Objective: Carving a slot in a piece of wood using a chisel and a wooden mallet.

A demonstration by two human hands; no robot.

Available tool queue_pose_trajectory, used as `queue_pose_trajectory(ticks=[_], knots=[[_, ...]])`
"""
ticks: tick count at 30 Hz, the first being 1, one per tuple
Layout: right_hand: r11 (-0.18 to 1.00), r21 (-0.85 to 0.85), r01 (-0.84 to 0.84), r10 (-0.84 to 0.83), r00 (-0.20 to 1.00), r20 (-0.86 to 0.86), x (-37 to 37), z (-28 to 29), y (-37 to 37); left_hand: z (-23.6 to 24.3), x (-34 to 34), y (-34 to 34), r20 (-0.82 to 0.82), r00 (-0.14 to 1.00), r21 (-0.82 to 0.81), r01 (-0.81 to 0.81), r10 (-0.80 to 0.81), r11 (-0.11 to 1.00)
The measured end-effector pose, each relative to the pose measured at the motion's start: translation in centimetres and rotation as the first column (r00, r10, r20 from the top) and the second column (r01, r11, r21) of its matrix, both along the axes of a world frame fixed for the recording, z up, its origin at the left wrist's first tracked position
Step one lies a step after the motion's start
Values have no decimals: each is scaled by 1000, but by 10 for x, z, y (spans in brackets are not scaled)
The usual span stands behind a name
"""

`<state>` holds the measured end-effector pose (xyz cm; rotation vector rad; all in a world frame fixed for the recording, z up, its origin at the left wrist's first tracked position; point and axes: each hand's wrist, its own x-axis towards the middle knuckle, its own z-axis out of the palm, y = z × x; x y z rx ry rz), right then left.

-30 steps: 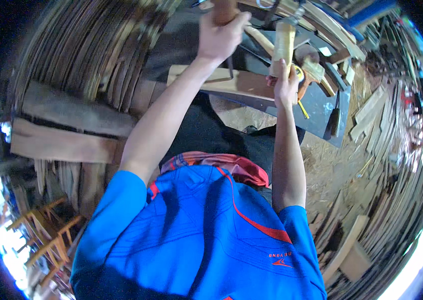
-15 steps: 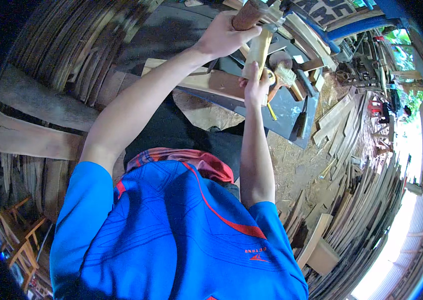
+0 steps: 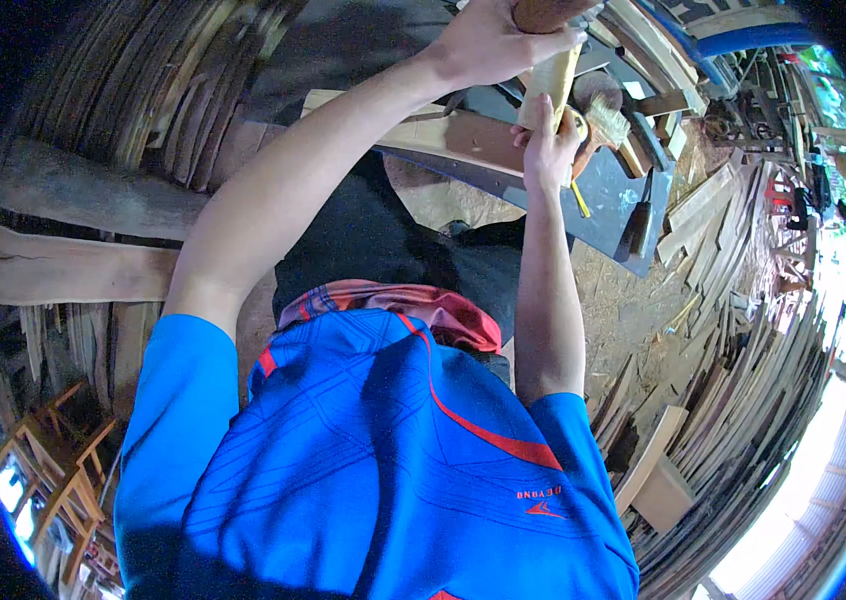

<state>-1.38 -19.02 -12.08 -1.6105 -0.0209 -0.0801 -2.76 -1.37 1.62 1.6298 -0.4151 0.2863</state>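
Work looks under way, not finished — my left hand (image 3: 488, 44) grips a brown rounded wooden piece (image 3: 551, 12), while my right hand (image 3: 549, 152) is wrapped round a pale yellow wooden length (image 3: 553, 80) over the dark grey flat-topped bench (image 3: 608, 213). Both are in hand, neither set down yet — whether they touch, I cannot tell

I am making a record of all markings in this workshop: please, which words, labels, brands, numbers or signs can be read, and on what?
I do not copy wording.
Blue, red-trimmed cloth shirt: small red lettering and emblem, upside down in view.
Dark board with large pale lettering: cut by upper edge.
Narrow yellow strip near right hand: any marks too small.
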Motion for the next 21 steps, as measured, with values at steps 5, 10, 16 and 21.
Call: queue_pose_trajectory(ticks=[5,10,16,21], knots=[[998,-61,-14,12,999,-38,-2,8,4,-6,-3,1,47,999,-69,24,-20,997],[998,-41,-44,43,998,-34,0,3,1,-1,-3,2,10,995,-151,97,-97,984],[1000,-22,-22,21,999,-46,-1,1,0,-2,0,3,41,997,-137,66,-61,988],[988,-153,-10,14,1000,26,13,-18,-12,-17,7,-6,224,973,-124,-31,58,992]])
